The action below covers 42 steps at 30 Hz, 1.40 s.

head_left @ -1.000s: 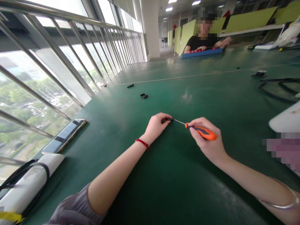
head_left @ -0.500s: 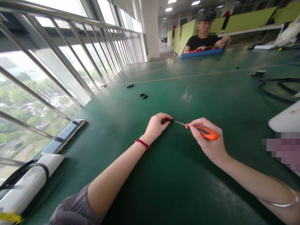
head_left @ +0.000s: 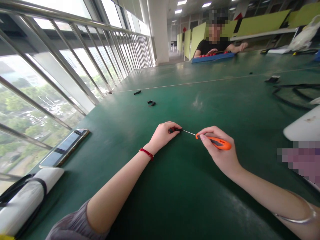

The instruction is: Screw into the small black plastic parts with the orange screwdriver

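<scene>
My left hand [head_left: 163, 134] rests low over the green tabletop, its thumb and fingers pinching a small black part [head_left: 178, 129] whose exact kind I cannot make out. In my right hand [head_left: 222, 146] is a screwdriver [head_left: 220, 143] with an orange and grey handle, gripped between thumb and fingers. Its thin metal shaft points left, and the tip meets the right end of the black part. Further off on the table lie a pair of small black pieces [head_left: 151, 103] and another black piece [head_left: 137, 92].
A phone [head_left: 65, 148] and a white bar with a black cable [head_left: 32, 193] lie along the left edge by the metal railing [head_left: 82, 43]. Black cables [head_left: 295, 93] and a white object [head_left: 303, 125] are at the right. Across the table sits a person [head_left: 215, 45] behind a blue tray [head_left: 212, 58].
The whole view has shifted slightly. Both hands keep their grips, and the screwdriver tip stays at the black part. The person across has moved a hand a little.
</scene>
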Motion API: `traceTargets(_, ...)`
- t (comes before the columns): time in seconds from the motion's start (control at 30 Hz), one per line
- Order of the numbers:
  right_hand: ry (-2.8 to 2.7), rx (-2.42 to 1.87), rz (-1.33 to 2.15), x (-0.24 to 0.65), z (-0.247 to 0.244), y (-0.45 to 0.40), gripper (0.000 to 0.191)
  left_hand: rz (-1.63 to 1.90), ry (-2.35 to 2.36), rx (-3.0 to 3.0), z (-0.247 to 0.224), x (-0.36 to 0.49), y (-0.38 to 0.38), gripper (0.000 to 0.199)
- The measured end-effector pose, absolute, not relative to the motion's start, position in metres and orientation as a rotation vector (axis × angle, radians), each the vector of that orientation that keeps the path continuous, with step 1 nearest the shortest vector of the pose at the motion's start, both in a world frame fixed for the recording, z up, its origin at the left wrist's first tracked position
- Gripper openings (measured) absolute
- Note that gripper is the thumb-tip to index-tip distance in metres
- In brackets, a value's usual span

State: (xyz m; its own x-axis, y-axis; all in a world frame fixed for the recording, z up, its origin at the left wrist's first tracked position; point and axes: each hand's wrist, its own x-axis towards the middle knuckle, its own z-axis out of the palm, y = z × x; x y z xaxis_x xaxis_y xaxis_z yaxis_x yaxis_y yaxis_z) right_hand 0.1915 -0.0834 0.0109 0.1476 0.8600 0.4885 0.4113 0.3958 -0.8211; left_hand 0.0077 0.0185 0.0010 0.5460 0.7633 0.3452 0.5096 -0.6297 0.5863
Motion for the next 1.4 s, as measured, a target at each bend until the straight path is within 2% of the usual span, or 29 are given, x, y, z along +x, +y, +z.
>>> traceTargets(0.07, -1.448, -1.188, 0.428, 0.191, 0.0095, -0.0821, 0.009, 0.819, 1.042, 2.363, 0.0013, 0.0068, 0.0191, 0.018)
traceTargets(0.23, -1.371, -1.082, 0.363, 0.1909, 0.0049, -0.079, 0.024, 0.833, 1.047, 2.351, -0.0008, 0.0068, 0.019, 0.018)
traceTargets(0.37, -1.491, -1.12, 0.417, 0.1905, 0.0084, -0.0822, 0.005, 0.841, 1.038, 2.342, -0.0017, 0.007, 0.0191, 0.017)
traceTargets(0.47, -1.51, -1.173, 0.389, 0.19, 0.01, -0.0835, 0.003, 0.847, 1.03, 2.33, -0.0018, 0.0069, 0.0196, 0.017)
traceTargets(0.7, -1.423, -1.052, 0.359, 0.1914, 0.0051, -0.0794, 0.025, 0.847, 1.023, 2.324, -0.0021, 0.0068, 0.0201, 0.017)
traceTargets(0.93, -1.494, -1.159, 0.399, 0.191, 0.0091, -0.0845, 0.014, 0.852, 1.042, 2.311, -0.0027, 0.0074, 0.0195, 0.017)
traceTargets(1.07, -1.425, -1.072, 0.306, 0.1909, 0.007, -0.0811, 0.02, 0.844, 1.046, 2.307, -0.0019, 0.0075, 0.0191, 0.017)
traceTargets(1.17, -1.403, -1.04, 0.404, 0.1911, 0.0062, -0.0799, 0.034, 0.839, 1.055, 2.304, -0.0013, 0.0078, 0.0186, 0.016)
traceTargets(1.23, -1.424, -1.095, 0.456, 0.1909, 0.0075, -0.0812, 0.029, 0.84, 1.057, 2.306, -0.001, 0.0078, 0.0185, 0.017)
traceTargets(1.33, -1.461, -1.185, 0.456, 0.1902, 0.0104, -0.0841, 0.01, 0.848, 1.048, 2.314, -0.001, 0.0075, 0.0189, 0.017)
traceTargets(1.4, -1.461, -1.18, 0.41, 0.1897, 0.0111, -0.0846, 0.009, 0.85, 1.042, 2.317, -0.001, 0.0073, 0.0192, 0.017)
